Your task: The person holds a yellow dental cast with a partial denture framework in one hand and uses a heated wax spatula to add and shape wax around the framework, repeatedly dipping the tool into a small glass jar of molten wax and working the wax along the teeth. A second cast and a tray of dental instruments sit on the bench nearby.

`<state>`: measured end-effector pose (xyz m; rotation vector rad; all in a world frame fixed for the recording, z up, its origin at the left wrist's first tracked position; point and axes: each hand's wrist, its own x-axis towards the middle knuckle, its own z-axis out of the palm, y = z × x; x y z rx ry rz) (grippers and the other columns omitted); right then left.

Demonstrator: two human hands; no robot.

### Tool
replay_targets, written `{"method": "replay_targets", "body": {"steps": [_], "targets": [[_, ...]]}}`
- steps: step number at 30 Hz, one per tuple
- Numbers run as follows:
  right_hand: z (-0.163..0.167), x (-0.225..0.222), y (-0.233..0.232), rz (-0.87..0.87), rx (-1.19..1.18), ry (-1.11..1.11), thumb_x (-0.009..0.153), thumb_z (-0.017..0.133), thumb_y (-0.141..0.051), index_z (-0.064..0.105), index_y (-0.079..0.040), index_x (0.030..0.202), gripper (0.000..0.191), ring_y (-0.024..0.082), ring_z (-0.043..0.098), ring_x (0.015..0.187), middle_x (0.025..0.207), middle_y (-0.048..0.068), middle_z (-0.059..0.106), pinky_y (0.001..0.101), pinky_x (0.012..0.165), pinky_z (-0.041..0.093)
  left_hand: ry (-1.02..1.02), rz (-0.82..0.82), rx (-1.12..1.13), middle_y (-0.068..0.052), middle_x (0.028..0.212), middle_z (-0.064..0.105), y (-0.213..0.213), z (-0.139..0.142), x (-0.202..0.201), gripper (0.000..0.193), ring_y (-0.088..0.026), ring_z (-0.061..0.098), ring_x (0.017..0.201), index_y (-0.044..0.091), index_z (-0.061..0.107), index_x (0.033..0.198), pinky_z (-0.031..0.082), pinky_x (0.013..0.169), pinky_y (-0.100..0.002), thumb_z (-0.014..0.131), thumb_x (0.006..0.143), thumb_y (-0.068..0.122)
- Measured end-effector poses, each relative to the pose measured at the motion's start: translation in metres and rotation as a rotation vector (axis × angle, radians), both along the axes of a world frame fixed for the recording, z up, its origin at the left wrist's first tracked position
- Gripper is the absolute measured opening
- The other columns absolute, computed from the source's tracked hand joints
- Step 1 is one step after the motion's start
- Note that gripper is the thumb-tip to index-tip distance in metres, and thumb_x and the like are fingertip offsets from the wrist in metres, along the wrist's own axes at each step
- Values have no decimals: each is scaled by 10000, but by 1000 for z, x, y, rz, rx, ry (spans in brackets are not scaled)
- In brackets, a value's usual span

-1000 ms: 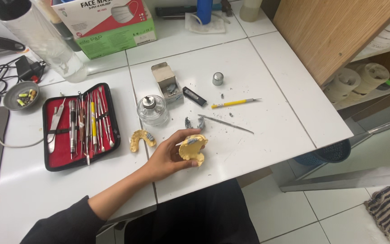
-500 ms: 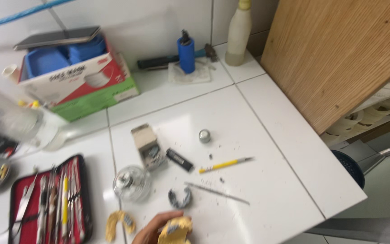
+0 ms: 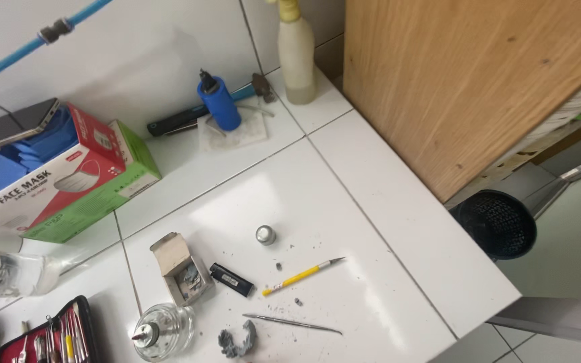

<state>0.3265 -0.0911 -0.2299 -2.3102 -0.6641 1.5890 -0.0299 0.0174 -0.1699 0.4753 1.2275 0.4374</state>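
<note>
Neither of my hands shows in the head view now. On the white tiled counter (image 3: 371,202) lie a yellow-handled knife (image 3: 300,275), a thin metal probe (image 3: 292,323), a small black lighter (image 3: 231,279), a little round metal cap (image 3: 265,234) and a grey arch-shaped dental cast (image 3: 238,339). A glass spirit lamp (image 3: 163,331) stands at the bottom left beside an open small cardboard box (image 3: 180,266). The red instrument case (image 3: 55,336) with several metal tools peeks in at the lower left corner.
A green and red box of face masks (image 3: 68,185) sits at the back left, with a blue gas torch (image 3: 219,102), a hammer (image 3: 196,115) and a pale spray bottle (image 3: 296,50) along the wall. A wooden panel (image 3: 465,81) stands right; a black bin (image 3: 495,222) sits below the counter edge.
The view has swung up and toward the wall. My left hand with the yellow dental model, seen at the bottom edge before, has dropped out of the frame, as has the other yellow model.
</note>
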Motion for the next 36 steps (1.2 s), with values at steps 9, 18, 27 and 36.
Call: {"method": "replay_targets", "body": {"steps": [9, 18, 27, 36], "targets": [[82, 34, 23, 51, -10, 1, 1029, 554, -326, 713, -14, 944, 360, 199, 756, 819, 837, 82, 779, 332, 775, 606, 20, -32, 4, -137, 1346, 682, -15, 42, 19, 662, -261, 680, 1254, 51, 489, 1481, 570, 1078, -414, 686, 856, -51], [85, 56, -45, 309, 14, 4, 1024, 529, -331, 700, -9, 930, 376, 191, 759, 812, 822, 75, 777, 326, 780, 609, -166, -274, 619, -120, 1364, 634, -27, 134, 27, 820, -207, 622, 1255, 106, 415, 1509, 588, 1013, -387, 752, 792, -104], [261, 19, 25, 770, 1516, 77, 1037, 680, -171, 709, -128, 1065, 59, 251, 700, 1205, 1114, -2, 749, 370, 1096, 532, -58, -302, 939, -106, 1406, 607, -20, 160, 46, 808, -209, 616, 1305, 92, 408, 1511, 511, 1098, -344, 778, 803, -24], [266, 25, 125, 926, 1053, -957, 1000, 390, -561, 213, -281, 1613, 697, 411, 153, 1534, 1687, 143, 160, 610, 1192, 133, -225, -225, 879, -97, 1401, 555, -25, 146, 46, 798, -209, 592, 1305, 89, 418, 1515, 552, 1073, -376, 758, 811, -75]]}}
